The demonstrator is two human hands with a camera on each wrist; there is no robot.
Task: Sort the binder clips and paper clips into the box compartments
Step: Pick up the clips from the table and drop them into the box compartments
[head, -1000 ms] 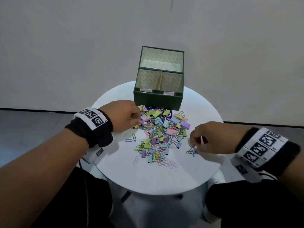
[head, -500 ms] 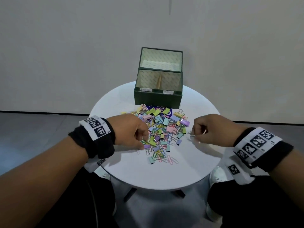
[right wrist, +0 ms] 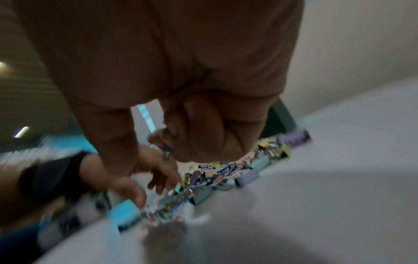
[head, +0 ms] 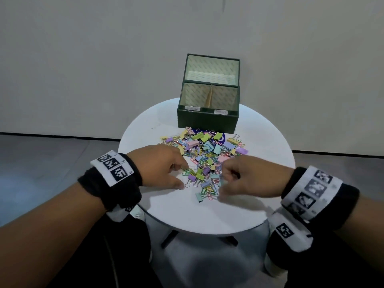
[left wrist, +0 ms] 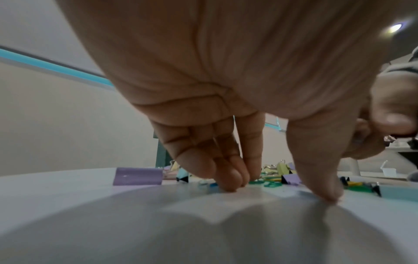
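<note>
A heap of pastel binder clips and coloured paper clips (head: 207,159) lies on the round white table (head: 187,215), just in front of the dark green box (head: 207,121). The box has two front compartments with white labels, split by a divider; its lid stands upright behind. My left hand (head: 182,176) is at the heap's near left edge, fingertips (left wrist: 230,180) pressed down on paper clips and thumb (left wrist: 328,192) apart on the table. My right hand (head: 226,183) hovers over the heap's near right edge, fingers curled round paper clips (right wrist: 166,153) that dangle from them.
A purple binder clip (left wrist: 138,176) lies just left of my left fingers. A light blue binder clip (head: 199,197) marks the heap's near end. A dark blue round mark (head: 222,138) shows under the heap by the box. The table's front rim is close below both wrists.
My right hand lifted paper clips from the table at the heap's right and carried them left over its near edge. My left hand slid from the heap's far left to its near left.
</note>
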